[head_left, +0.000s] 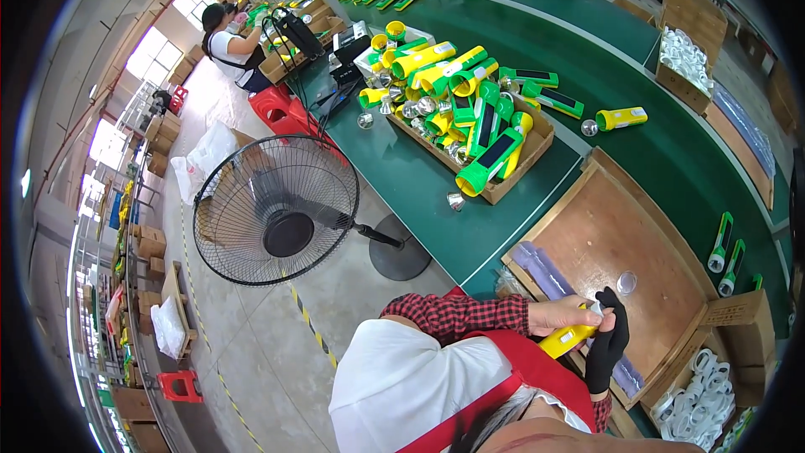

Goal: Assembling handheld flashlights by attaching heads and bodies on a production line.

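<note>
My left hand (560, 312) is gripping a yellow torch (563, 341) over the near side of a wooden tray (587, 226). My black-gloved right hand (610, 342) is curling against the torch's upper end, beside a small white piece (596, 308); I cannot tell whether it is gripping. The tray is holding a clear disc (626, 283) and purplish plastic (541, 270). On the green tabletop (394, 180), a carton (535, 151) is overflowing with yellow-and-green torches (495, 144) and silver reflectors (426, 106). At my right, a box (731, 312) is holding white rings (694, 398).
</note>
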Demonstrator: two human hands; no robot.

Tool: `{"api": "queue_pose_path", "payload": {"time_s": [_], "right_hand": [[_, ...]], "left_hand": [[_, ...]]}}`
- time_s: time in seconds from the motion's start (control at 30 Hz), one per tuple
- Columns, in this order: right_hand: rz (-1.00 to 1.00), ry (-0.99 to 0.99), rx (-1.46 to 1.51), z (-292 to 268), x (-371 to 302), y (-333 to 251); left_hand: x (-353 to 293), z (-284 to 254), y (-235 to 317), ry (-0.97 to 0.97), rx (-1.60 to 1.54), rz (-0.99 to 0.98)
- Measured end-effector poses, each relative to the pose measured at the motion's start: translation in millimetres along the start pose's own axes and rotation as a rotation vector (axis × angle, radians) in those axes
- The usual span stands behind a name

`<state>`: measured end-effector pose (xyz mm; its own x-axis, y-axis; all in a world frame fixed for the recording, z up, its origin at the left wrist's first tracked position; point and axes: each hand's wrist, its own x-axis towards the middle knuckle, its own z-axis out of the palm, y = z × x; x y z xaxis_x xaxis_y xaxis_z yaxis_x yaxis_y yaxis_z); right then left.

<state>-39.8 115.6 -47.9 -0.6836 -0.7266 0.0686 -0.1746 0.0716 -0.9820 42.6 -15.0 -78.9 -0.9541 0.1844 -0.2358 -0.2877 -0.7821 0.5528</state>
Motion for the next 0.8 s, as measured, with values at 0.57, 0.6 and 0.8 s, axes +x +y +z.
{"api": "queue_pose_path", "payload": {"time_s": [0.57,0.6,0.8], "right_hand": [[-0.319,-0.067,-0.398,-19,-2,-4],[-0.375,0.025,-0.513,-31,5,11],[-0.297,0.207,-0.124,-38,65,-30]], "left_hand": [[22,-6,-10,0.018,0.265,0.053],[23,3,-6,0.169,0.583,0.211],[19,41,40,0.377,0.963,0.354]]}}
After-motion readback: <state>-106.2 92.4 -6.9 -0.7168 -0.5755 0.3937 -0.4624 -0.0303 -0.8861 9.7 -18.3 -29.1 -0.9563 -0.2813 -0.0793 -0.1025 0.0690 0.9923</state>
